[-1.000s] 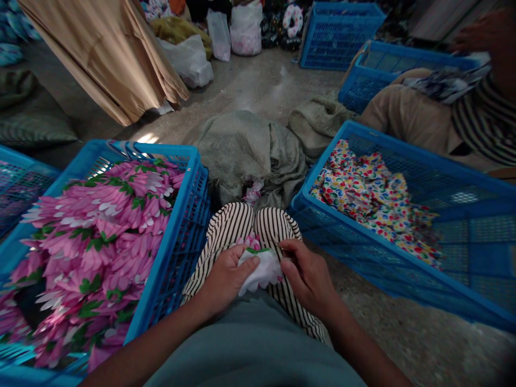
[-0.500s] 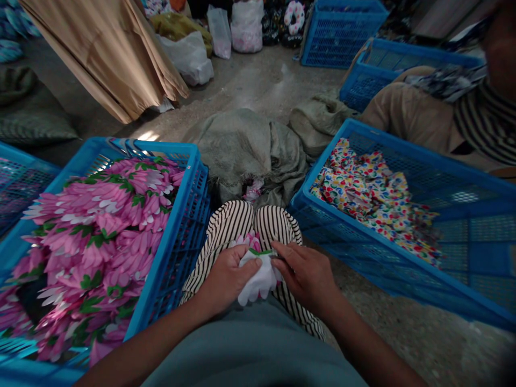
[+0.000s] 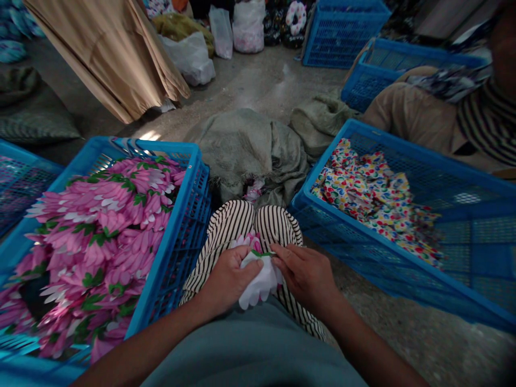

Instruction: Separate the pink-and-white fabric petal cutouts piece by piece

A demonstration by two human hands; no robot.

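Observation:
Over my lap, my left hand point(image 3: 234, 274) pinches a white fabric flower point(image 3: 260, 279) with scalloped petals between thumb and fingers. A green strip runs along the flower's upper edge. At that edge's right end my right hand point(image 3: 303, 271) is closed, its fingertips pressed together on the fabric. Pink petals point(image 3: 250, 239) show just beyond the hands, on the striped trousers point(image 3: 231, 220). To the left stands a blue crate point(image 3: 194, 153) heaped with pink fabric flowers point(image 3: 116, 236) that have green bases.
On the right, a blue crate point(image 3: 322, 201) holds colourful printed fabric pieces point(image 3: 371, 193). A grey-green sack point(image 3: 250, 145) lies beyond my knees. A seated person point(image 3: 423, 113) is at the right, beside more blue crates point(image 3: 342, 37). Tan cloth point(image 3: 108, 54) hangs at the upper left.
The flower's white petals hang slightly lower. My right fingertips have shifted a little at the green edge. Both hands stay in nearly the same place, and the view has moved slightly.

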